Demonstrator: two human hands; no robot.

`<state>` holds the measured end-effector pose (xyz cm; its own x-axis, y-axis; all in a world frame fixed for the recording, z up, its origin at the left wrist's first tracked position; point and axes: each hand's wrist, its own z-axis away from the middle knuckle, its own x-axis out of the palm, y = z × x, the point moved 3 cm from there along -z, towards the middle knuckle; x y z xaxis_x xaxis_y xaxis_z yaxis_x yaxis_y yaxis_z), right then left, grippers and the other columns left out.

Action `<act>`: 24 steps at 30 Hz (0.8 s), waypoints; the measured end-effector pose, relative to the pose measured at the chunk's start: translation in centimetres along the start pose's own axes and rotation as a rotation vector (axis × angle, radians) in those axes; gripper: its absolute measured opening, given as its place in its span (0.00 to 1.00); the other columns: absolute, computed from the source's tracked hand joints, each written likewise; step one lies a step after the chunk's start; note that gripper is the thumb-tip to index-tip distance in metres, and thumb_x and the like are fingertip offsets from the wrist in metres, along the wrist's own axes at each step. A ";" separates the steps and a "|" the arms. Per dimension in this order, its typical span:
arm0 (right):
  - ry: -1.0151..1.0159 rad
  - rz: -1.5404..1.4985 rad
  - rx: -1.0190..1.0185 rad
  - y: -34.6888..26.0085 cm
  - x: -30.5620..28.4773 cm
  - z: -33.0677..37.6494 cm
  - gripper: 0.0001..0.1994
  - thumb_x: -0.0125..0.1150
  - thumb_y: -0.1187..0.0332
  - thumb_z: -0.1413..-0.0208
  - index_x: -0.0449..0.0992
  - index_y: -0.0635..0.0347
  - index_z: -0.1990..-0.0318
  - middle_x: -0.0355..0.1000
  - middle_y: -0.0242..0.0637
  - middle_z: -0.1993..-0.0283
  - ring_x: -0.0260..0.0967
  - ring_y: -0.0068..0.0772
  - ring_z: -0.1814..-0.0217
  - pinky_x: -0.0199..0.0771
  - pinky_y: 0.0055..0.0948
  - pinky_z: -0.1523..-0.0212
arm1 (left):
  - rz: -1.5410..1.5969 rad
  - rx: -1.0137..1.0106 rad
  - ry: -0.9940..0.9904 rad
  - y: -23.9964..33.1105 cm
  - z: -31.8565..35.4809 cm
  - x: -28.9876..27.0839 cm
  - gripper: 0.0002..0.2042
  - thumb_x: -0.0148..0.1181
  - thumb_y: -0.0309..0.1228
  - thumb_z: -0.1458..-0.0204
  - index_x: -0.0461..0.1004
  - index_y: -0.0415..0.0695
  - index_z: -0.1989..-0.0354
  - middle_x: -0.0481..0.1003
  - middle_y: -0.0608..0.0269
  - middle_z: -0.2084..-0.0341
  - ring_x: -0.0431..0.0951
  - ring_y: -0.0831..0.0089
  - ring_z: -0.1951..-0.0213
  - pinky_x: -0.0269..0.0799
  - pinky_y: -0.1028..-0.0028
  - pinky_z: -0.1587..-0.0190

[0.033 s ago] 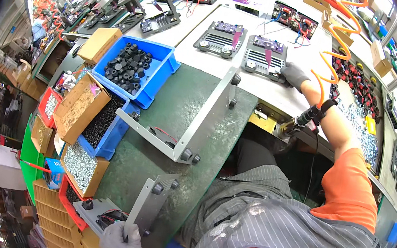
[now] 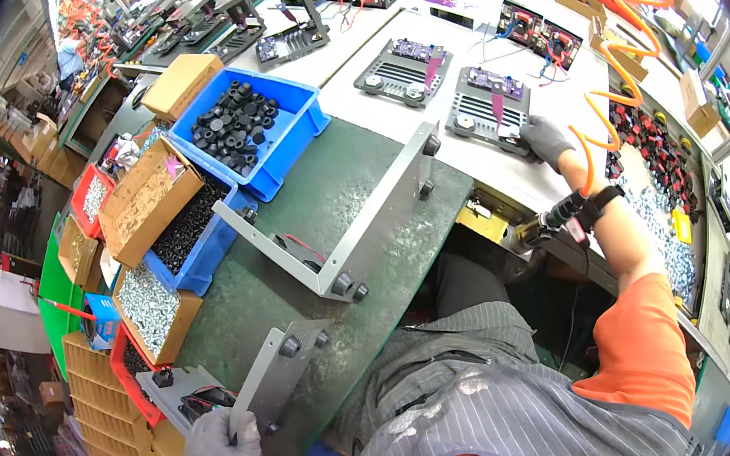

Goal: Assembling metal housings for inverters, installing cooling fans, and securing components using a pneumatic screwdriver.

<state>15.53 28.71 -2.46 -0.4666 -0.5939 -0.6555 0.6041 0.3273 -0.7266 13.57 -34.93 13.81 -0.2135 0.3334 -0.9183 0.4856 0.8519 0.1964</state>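
My left hand [image 2: 224, 448], in a grey glove, grips the lower end of a narrow grey metal bracket [image 2: 270, 371] with black rubber feet, at the near edge of the green mat [image 2: 288, 264]. My right hand [image 2: 544, 141], also gloved, reaches far out over the white bench. Its fingers are curled on the near right corner of a grey finned plate carrying a purple circuit board [image 2: 486, 106]. A power screwdriver [image 2: 548, 223] hangs beside my right wrist on an orange coiled hose [image 2: 616, 77]. A large L-shaped metal bracket [image 2: 375, 220] lies on the mat between my hands.
A blue bin of black rubber parts [image 2: 245, 127], a bin of small black pieces [image 2: 188, 224] and cardboard boxes of silver screws [image 2: 150, 306] line the mat's left side. A second finned plate [image 2: 403, 64] sits on the bench. More screws [image 2: 669, 238] lie at the right.
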 end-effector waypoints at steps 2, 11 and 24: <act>0.052 -0.045 -0.114 2.5 -1.9 2.2 0.13 0.53 0.65 0.44 0.75 0.67 0.62 0.71 0.37 0.76 0.68 0.26 0.81 0.70 0.28 0.78 | 0.026 -0.037 0.028 -0.2 0.1 0.2 0.24 0.58 0.52 0.45 0.73 0.40 0.75 0.70 0.56 0.82 0.72 0.55 0.76 0.64 0.60 0.72; 0.595 -0.617 0.017 15.9 -14.3 17.5 0.11 0.53 0.61 0.37 0.77 0.57 0.57 0.68 0.26 0.77 0.57 0.14 0.86 0.55 0.15 0.86 | 0.040 -0.007 -0.003 -1.2 0.7 0.9 0.25 0.55 0.55 0.44 0.72 0.41 0.75 0.70 0.57 0.80 0.72 0.55 0.75 0.64 0.60 0.70; 0.591 -0.544 -0.789 -2.7 -14.4 25.8 0.17 0.55 0.68 0.38 0.69 0.67 0.44 0.70 0.50 0.46 0.72 0.38 0.47 0.77 0.30 0.50 | 0.068 0.019 -0.097 -0.5 0.5 0.1 0.16 0.64 0.43 0.47 0.76 0.41 0.63 0.72 0.55 0.74 0.74 0.55 0.69 0.68 0.62 0.66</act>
<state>37.27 17.39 14.25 -0.9029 -0.4263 -0.0541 -0.2530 0.6291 -0.7350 13.72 -35.53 13.42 -0.0968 0.3486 -0.9323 0.5122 0.8206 0.2536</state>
